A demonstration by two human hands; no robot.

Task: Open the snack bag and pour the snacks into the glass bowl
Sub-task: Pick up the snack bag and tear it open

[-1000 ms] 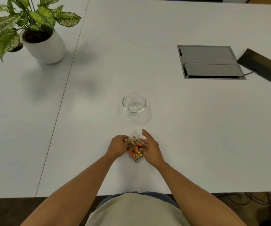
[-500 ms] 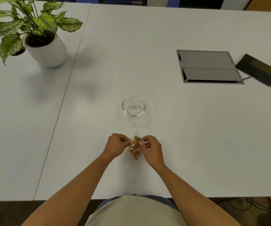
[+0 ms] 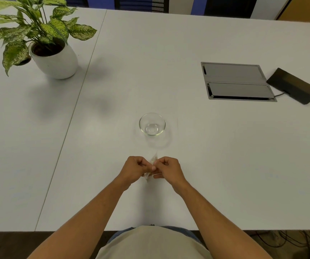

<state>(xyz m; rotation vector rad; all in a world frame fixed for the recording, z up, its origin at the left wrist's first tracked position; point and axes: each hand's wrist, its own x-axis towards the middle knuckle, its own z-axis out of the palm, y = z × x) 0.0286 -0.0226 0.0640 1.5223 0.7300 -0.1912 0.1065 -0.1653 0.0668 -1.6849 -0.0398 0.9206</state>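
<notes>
Both pinching the snack bag (image 3: 153, 161) top, left hand (image 3: 135, 168) and right hand (image 3: 168, 168) knuckle to knuckle, likely for tearing it open. Mostly hidden between the fists. Beyond the knuckles, glass bowl (image 3: 152, 124) empty, near enough for pouring.

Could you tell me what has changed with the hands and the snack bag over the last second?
Both hands, left and right, closed from a loose hold into pinching fists that meet at the top of the snack bag, now mostly hidden. The glass bowl stays empty and in place.
</notes>
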